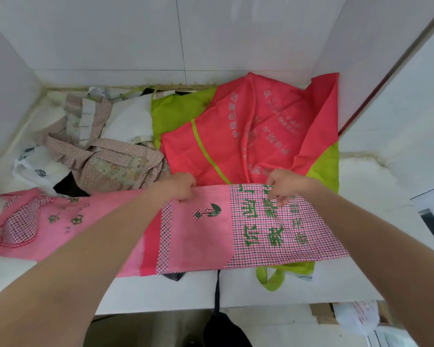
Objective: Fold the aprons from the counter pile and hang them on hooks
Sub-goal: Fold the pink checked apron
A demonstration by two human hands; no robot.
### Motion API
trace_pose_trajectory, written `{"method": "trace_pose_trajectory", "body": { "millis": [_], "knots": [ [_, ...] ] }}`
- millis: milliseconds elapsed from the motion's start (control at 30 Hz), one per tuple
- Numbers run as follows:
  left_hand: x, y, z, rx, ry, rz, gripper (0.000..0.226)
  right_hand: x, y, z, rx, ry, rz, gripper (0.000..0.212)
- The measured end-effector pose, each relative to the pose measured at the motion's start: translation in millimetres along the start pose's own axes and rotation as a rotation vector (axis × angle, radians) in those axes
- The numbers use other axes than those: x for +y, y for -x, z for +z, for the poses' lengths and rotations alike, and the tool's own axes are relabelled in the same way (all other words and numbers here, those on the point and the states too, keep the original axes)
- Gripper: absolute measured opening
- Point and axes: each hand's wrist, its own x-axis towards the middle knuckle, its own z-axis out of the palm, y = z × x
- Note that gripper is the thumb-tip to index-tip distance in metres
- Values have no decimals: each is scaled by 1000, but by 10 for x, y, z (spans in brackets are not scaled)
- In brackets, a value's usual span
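Nearest, on the white counter (236,289), lies the pink checked apron (261,229); the left hand (181,186) and right hand (283,186) each pinch its far edge with curled fingers. Beyond it spreads a red-and-green apron (248,136). At far left, a dotted brown apron (105,156) lies crumpled against the tiled wall (135,46).

1. The scene is evenly and brightly lit; only soft, faint shadows are cast along the counter (273,291) front edge.
2. No glare is seen on the white wall tiles (135,41).
3. Straight lines are bowed towards the corners by wide-angle distortion.
4. The frame edges are slightly softened.
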Motion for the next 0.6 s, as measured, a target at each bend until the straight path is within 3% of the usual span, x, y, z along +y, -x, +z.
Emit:
{"method": "trace_pose_trajectory", "body": {
  "millis": [67,167,233,300,367,467,533,600],
  "knots": [
    [45,-49,-32,-14,137,36,9,209,103,-188,-12,39,101,27],
    [231,-105,-37,-30,238,86,4,464,277,-451,46,198,256,8],
    [384,-150,-31,-26,194,122,2,412,299,-528,123,316,172,16],
    [528,-160,-30,4,126,157,3,140,229,-482,203,356,-57,25],
    [589,-132,-45,39,83,184,12,-249,101,-279,95,197,-222,35],
    [474,-37,-65,76,69,183,20,-735,-93,103,-107,25,-222,35],
    [257,47,-70,6,57,109,8,-845,-197,217,-84,0,-193,34],
    [-81,136,-73,-71,124,25,19,-778,-302,205,-72,13,-128,32]
  ]
}}
